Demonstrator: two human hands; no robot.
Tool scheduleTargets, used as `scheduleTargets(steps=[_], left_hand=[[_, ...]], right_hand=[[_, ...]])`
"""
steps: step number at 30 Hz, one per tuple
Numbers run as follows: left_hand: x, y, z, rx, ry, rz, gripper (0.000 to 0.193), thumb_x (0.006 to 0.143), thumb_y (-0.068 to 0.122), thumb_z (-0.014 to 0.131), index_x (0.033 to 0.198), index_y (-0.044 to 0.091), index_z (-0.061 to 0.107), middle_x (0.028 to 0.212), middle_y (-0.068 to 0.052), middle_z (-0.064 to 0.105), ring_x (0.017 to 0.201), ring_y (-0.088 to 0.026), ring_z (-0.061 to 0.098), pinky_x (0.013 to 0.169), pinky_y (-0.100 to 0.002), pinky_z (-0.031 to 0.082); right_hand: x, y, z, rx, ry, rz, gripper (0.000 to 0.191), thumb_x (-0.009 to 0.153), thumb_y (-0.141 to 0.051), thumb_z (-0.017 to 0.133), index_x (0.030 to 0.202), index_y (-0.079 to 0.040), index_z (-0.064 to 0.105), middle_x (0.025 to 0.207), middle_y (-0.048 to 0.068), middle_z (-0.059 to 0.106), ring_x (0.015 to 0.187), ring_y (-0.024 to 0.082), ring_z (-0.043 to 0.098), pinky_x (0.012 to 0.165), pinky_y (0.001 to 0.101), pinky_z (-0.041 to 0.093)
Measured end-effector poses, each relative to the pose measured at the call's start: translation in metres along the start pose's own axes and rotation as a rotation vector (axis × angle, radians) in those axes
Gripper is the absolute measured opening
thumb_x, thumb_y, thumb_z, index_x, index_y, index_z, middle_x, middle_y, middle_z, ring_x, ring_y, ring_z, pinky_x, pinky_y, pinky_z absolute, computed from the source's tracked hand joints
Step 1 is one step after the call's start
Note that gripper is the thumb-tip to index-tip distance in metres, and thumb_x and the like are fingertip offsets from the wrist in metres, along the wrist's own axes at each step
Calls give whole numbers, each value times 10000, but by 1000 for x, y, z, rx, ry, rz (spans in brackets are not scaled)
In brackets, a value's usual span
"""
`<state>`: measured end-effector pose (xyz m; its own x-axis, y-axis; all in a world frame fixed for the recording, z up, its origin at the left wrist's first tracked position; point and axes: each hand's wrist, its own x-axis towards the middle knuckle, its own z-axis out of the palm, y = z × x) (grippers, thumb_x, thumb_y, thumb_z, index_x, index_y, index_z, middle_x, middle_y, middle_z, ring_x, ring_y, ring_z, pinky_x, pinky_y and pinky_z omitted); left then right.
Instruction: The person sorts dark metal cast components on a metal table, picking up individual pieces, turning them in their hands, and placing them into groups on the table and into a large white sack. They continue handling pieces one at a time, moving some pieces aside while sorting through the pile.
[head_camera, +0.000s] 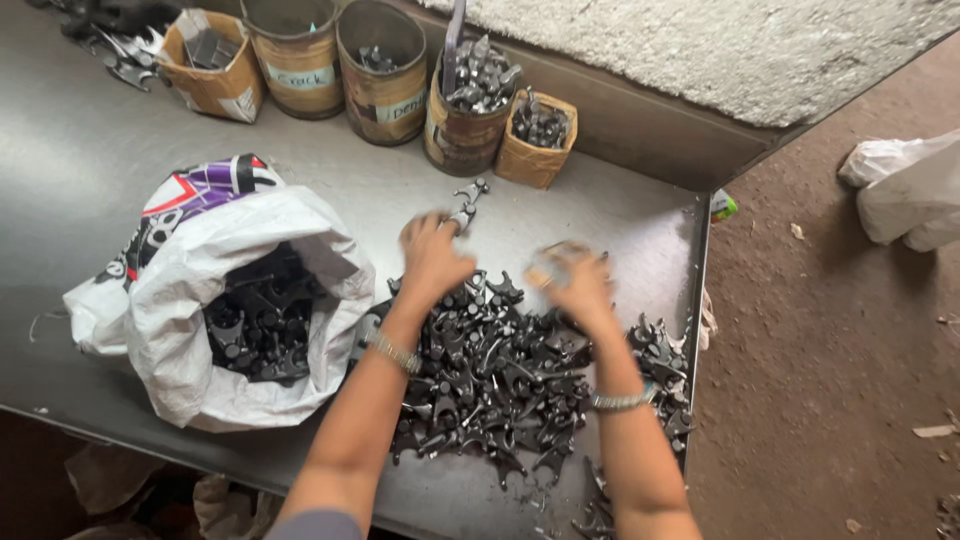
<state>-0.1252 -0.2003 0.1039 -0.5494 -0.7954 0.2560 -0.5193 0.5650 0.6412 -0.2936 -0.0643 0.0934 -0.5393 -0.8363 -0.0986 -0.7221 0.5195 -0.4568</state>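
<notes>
Left hand (432, 252): fingers curled down over a small dark metal part (466, 205) at the far edge of the heap; the closure of the grip on it cannot be told. Right hand (578, 285): blurred, fingers bent around a pale object (548, 268), whose kind cannot be told. Both hands lie at the 12 o'clock edge of the heap of dark forged metal parts (520, 385), which is spread on the grey metal table (90, 170). At 9 o'clock of the heap, touching it, an open white woven sack (230, 300) holds more such parts. At 12 o'clock, along the table's back wall, a row of tins and cartons (385, 70) holds sorted parts.
</notes>
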Motion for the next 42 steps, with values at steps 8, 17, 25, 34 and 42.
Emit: scheduleTargets(steps=[8,17,25,34,42], left_hand=[[77,6,26,97,-126,66,928,603,428,899,1412,114,569,1375,-120,544,1345,-361,424,1089,-559,315],[35,20,18,223,-657,162,552,866,659,687,1173,209,776,1346,-36,632,1364,-296,473,1139,-545,368],[-102,9,-32,155,-239,272,658,814,472,778,1377,197,578,1446,-126,511,1320,-396,445,1056,-608,359],[-243,-10,-37,108,-402,-398,1437,509,461,1026,1590,420,80,1474,-331,282,1130,-532,577,967,-504,545],[-244,-10,-16,126,-416,-338,1397,524,397,1025,1591,402,124,1491,-368,221,1047,-550,611,909,-513,562]], right_hand=[[3,11,4,-88,93,49,577,856,-540,733,1237,-107,711,1387,127,602,1241,391,550,1120,516,406],[-46,-46,27,27,38,-102,556,858,-383,754,1326,-102,649,1342,186,600,1189,424,522,1042,494,451],[-94,26,5,-170,330,18,411,884,-359,738,1209,-109,711,1225,201,631,1117,451,531,979,512,456],[-98,27,30,330,130,-98,475,879,-284,660,1321,-111,636,1208,147,689,1035,357,684,945,435,534],[-238,49,42,-129,179,-158,934,636,-465,891,1469,-174,585,1477,200,457,1263,461,442,1066,520,330]])
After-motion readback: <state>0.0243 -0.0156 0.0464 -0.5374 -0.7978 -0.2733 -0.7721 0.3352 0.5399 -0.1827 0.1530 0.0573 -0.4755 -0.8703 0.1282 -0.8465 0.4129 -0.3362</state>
